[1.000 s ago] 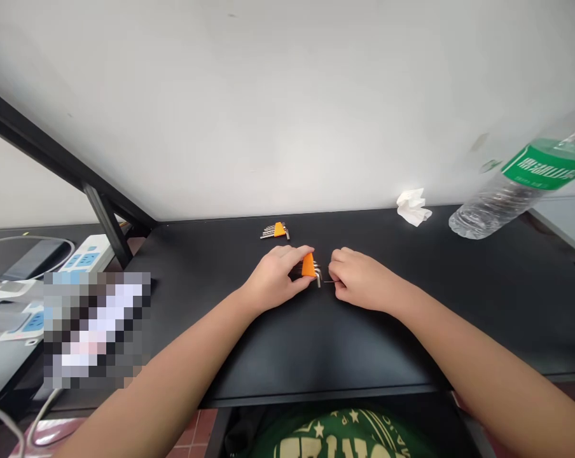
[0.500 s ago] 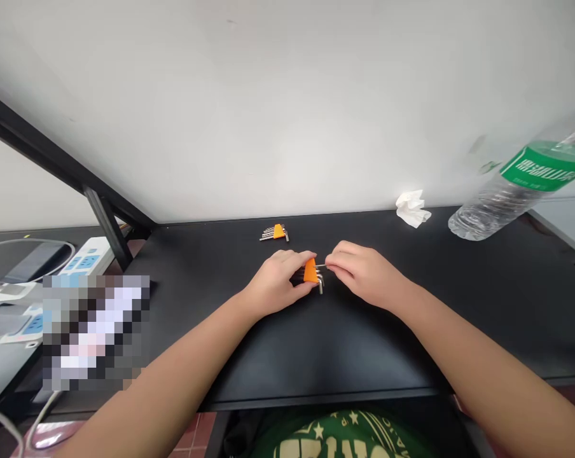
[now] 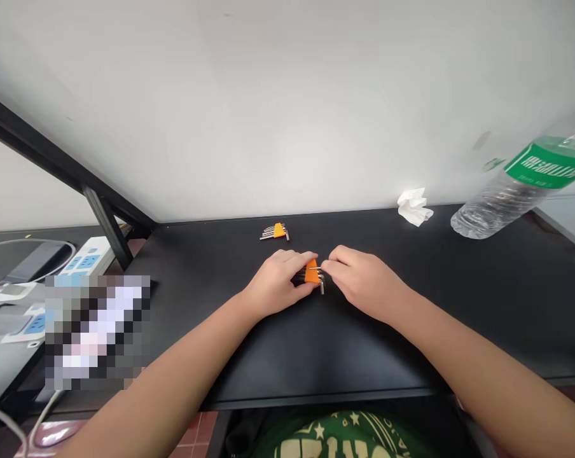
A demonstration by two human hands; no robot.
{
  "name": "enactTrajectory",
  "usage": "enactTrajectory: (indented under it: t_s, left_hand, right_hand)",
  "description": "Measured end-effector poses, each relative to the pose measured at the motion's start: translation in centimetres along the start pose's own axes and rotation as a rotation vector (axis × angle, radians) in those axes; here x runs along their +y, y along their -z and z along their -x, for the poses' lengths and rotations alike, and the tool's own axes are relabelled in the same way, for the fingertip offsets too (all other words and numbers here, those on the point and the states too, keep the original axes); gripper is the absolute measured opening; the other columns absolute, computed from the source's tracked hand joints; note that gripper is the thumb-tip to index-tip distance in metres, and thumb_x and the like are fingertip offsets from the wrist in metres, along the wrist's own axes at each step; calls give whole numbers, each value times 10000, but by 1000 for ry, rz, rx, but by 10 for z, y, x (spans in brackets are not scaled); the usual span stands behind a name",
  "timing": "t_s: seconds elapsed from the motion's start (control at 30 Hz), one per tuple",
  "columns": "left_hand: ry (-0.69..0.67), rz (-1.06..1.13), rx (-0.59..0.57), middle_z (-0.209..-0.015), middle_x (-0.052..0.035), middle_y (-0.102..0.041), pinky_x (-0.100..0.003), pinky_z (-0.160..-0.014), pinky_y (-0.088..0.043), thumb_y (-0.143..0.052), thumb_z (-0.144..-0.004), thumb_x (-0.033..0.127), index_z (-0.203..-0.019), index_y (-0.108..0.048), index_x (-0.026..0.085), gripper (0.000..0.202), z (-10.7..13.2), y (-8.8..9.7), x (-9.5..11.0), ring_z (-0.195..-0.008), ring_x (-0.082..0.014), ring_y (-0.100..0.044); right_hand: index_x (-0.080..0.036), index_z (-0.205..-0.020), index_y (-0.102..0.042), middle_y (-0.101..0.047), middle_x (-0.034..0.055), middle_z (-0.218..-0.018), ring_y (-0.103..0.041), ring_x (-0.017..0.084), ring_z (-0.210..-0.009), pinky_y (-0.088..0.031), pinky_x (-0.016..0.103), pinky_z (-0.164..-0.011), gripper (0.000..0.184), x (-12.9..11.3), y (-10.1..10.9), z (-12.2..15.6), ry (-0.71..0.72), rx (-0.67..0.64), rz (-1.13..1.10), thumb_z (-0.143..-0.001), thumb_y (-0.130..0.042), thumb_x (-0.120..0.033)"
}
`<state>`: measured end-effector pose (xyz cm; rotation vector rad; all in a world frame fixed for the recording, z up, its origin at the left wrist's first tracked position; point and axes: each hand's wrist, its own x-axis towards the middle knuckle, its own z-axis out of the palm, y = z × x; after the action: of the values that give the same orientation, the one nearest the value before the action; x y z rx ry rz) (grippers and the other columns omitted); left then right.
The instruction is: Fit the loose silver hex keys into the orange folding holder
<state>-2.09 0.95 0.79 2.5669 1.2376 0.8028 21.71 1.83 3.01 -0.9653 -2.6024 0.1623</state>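
**Both hands on the orange hex key set**

Our left hand (image 3: 278,281) is closed around the orange hex key set (image 3: 311,272) and holds it down on the black surface (image 3: 316,350), near the middle and somewhat toward the wall. Our right hand (image 3: 364,280) meets it from the other side. Its thumb and forefinger are pinched together on a thin key (image 3: 318,268) that lies level at the upper edge of the holder. The key is too small for us to tell whether it sits partway in a slot or only touches the plastic.

The bent ends (image 3: 321,286) of several other keys hang down at the holder's right side, so we judge most of this set to be seated. The thin key is the one piece not plainly home.

A second hex key set (image 3: 277,231) lies further back, apart from both hands, with its keys fanned to the left. It looks complete.

A crumpled tissue (image 3: 414,207) and a plastic bottle (image 3: 516,191) with a green label stand off to the right by the wall. A power strip (image 3: 90,254) lies to the left, beyond the edge of the surface.
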Motion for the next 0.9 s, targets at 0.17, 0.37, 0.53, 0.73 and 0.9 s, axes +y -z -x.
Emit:
enactTrajectory:
  t_s: [0.17, 0.37, 0.53, 0.73, 0.9]
  left_hand:
    - [-24, 13, -43, -884, -10, -706, -361, -834, -501, -701, -867, 217, -1244, -616, 216, 387, -3, 1, 6, -815, -194, -644]
    - [33, 52, 60, -915, -9, -698, -331, -831, -531, -778, -866, 285, -1281, -617, 206, 452, 0, 2, 1, -814, -174, -649]
    - [61, 55, 60, -904, -2, -684, -325, -841, -544, -789, -857, 286, -1288, -628, 215, 466, 1, 1, -2, -807, -167, -646]
    - [52, 54, 54, -885, -1, -683, -329, -848, -544, -787, -859, 294, -1281, -633, 209, 458, 0, 0, -1, -790, -165, -641]
    - [26, 33, 50, -856, -1, -675, -341, -851, -533, -782, -861, 286, -1274, -631, 195, 449, -1, -1, -2, -780, -171, -638]
  right_hand:
    - [-185, -945, -655, -594, 45, -916, -464, 140, -685, -364, 282, -605, 256, -7, -2, 0, 15, -30, -85, -997, -431, -71]
    - [-176, -1010, -693, -650, 70, -992, -574, 146, -733, -436, 292, -650, 243, 9, 8, 2, 0, 121, -177, -1024, -464, -93]
    - [-183, -1024, -708, -647, 61, -973, -577, 144, -724, -441, 290, -638, 262, 14, 8, 2, 2, 120, -172, -1029, -462, -94]
    - [-185, -993, -707, -625, 51, -962, -523, 131, -699, -390, 281, -609, 270, 13, 8, 2, -5, 88, -127, -1023, -456, -90]
    - [-192, -903, -681, -596, 50, -930, -463, 151, -700, -331, 295, -586, 269, 7, 9, 3, -2, 66, -3, -1010, -453, -96]
